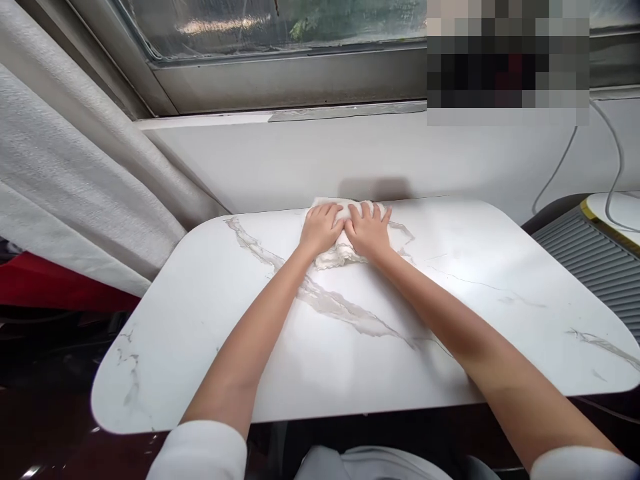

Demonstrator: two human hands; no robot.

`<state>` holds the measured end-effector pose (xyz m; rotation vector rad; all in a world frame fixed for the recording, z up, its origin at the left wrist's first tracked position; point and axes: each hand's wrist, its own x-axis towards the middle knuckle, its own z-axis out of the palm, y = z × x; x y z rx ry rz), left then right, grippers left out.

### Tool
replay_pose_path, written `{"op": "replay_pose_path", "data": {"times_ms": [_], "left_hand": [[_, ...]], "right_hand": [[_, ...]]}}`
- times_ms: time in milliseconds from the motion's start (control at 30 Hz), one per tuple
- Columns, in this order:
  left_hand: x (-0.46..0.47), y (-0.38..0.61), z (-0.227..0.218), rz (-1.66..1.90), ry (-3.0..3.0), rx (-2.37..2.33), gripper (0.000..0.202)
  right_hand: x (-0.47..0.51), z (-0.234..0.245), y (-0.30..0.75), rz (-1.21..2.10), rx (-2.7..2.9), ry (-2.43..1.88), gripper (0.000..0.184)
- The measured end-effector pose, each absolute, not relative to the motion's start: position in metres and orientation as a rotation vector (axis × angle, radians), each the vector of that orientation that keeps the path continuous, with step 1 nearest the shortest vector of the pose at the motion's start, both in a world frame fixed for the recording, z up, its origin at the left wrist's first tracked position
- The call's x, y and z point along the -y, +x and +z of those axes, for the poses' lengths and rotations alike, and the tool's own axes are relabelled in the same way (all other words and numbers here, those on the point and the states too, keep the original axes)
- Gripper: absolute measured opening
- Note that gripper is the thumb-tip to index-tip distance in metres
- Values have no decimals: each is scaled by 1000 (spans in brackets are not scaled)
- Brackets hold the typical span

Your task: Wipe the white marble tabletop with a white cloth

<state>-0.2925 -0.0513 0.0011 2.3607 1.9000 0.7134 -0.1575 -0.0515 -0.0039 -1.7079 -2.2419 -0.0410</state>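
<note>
A folded white cloth [343, 255] with a ruffled near edge lies on the white marble-patterned tabletop [310, 373], close to its far edge. My left hand [320, 230] rests palm down on the cloth's left part, fingers pointing away from me and slightly apart. On the right part lies my right hand [370, 230], also palm down, with its fingers spread. The thumbs meet or nearly meet in the middle. Both forearms stretch across the table, and the palms hide much of the cloth.
A white wall [280, 150] and a metal-framed window [300, 83] stand beyond the table. Pale curtains [75, 147] hang at the left, with red fabric [60, 283] below. At the right are a ribbed grey object [595, 257] and a white cable [619, 160]. A pixelated patch covers the upper right.
</note>
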Motion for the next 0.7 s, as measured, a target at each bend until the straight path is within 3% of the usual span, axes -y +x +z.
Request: {"op": "replay_pose_path", "data": {"times_ms": [267, 700], "left_hand": [[124, -270, 5, 578, 2460, -1835, 42], [286, -286, 2, 533, 2484, -1826, 50]], "right_hand": [[119, -14, -127, -116, 2313, -1539, 54], [266, -11, -122, 31, 2428, -1238, 58]]}}
